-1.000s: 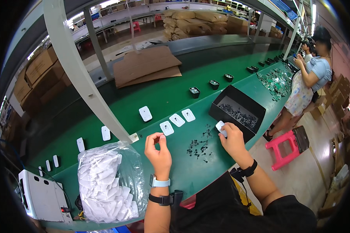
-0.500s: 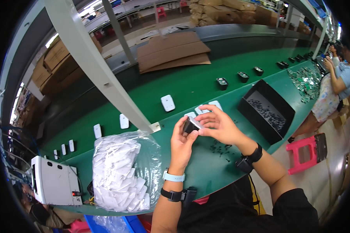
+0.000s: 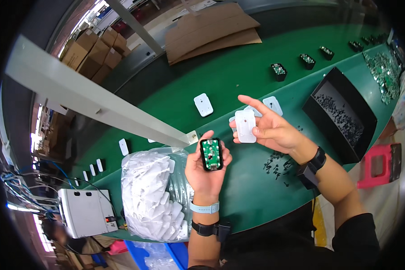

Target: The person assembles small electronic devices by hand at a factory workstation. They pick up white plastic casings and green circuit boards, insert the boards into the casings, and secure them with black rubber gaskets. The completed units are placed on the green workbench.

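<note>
In my left hand point(image 3: 207, 175) rests a black plastic housing point(image 3: 211, 154), its open face up and a green circuit board showing inside. The fingers curl round its sides. My right hand point(image 3: 274, 130) grips a white plastic cover point(image 3: 245, 126) between thumb and fingers, the index finger stretched out. Behind that hand more white covers point(image 3: 272, 105) lie on the green bench point(image 3: 247, 193). Small black parts point(image 3: 276, 166) are scattered below my right hand. A clear plastic bag point(image 3: 153, 198) full of white covers stands left of my left hand.
A black tray point(image 3: 362, 146) of small black parts stands at the right, near a heap of green circuit boards point(image 3: 382, 74). Black housings point(image 3: 278, 72) and white-covered units point(image 3: 203, 105) line the green belt. A metal post point(image 3: 99, 103) and a white machine point(image 3: 87, 213) stand left.
My hands have moved apart. The white cover is now off the housing and in my right hand; the housing has turned board-up in my left. The view has shifted.
</note>
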Demonstrator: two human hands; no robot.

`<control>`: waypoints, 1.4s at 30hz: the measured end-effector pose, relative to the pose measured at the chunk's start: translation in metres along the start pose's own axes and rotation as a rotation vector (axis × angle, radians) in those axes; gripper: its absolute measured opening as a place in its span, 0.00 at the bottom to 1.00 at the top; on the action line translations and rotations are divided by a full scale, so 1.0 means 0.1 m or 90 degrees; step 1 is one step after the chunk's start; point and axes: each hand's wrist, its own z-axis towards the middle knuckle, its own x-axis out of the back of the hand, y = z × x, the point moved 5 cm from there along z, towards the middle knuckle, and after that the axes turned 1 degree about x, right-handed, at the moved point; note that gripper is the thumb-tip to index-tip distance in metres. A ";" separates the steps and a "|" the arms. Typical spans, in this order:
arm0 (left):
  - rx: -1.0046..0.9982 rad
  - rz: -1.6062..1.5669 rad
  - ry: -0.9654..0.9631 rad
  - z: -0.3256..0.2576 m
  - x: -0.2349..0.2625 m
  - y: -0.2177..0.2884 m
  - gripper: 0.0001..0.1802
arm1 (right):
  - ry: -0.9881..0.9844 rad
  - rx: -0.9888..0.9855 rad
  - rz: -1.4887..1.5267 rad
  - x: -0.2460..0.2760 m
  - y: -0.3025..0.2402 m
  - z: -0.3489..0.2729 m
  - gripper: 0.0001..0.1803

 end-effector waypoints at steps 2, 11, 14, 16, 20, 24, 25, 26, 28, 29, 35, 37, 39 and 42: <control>0.024 -0.010 -0.029 0.03 -0.03 -0.07 0.28 | -0.002 0.020 0.003 0.02 -0.03 -0.02 0.43; -0.085 0.143 -0.018 0.02 -0.07 -0.04 0.25 | -0.032 0.023 -0.005 0.04 -0.03 -0.03 0.39; -0.313 0.480 0.093 -0.12 -0.22 0.09 0.22 | -0.017 0.034 -0.021 0.06 -0.04 -0.02 0.38; -0.595 0.898 0.061 -0.21 -0.33 0.19 0.21 | 0.004 0.052 -0.032 0.07 -0.08 -0.02 0.38; -0.696 1.120 0.023 -0.26 -0.42 0.16 0.21 | 0.022 0.061 -0.098 0.11 -0.09 -0.02 0.37; -0.345 0.535 0.126 -0.12 -0.27 0.11 0.22 | 0.026 0.066 -0.106 0.10 -0.08 -0.02 0.36; -0.276 0.432 0.095 -0.08 -0.22 0.08 0.21 | 0.027 0.069 -0.106 0.10 -0.08 -0.02 0.36; -0.211 0.330 0.066 -0.06 -0.17 0.09 0.21 | 0.027 0.057 -0.101 0.07 -0.07 0.00 0.35; -0.089 0.200 0.024 0.02 -0.04 0.01 0.18 | 0.038 0.032 -0.103 0.09 -0.04 0.00 0.33; -0.051 0.163 0.011 0.03 -0.01 -0.03 0.17 | 0.042 0.034 -0.147 0.07 -0.06 0.00 0.31; 0.047 0.446 -0.068 0.00 -0.15 -0.25 0.18 | 0.044 -0.008 -0.306 -0.05 -0.04 -0.05 0.25; 0.028 0.490 -0.017 0.01 -0.09 -0.23 0.16 | 0.064 0.040 -0.451 -0.06 -0.08 -0.06 0.25; 0.003 0.475 0.051 0.02 -0.07 -0.18 0.13 | 0.084 0.077 -0.659 -0.08 -0.25 -0.06 0.26; -0.021 0.449 0.113 0.03 -0.04 -0.13 0.14 | -0.047 0.039 -0.892 -0.02 -0.32 -0.16 0.10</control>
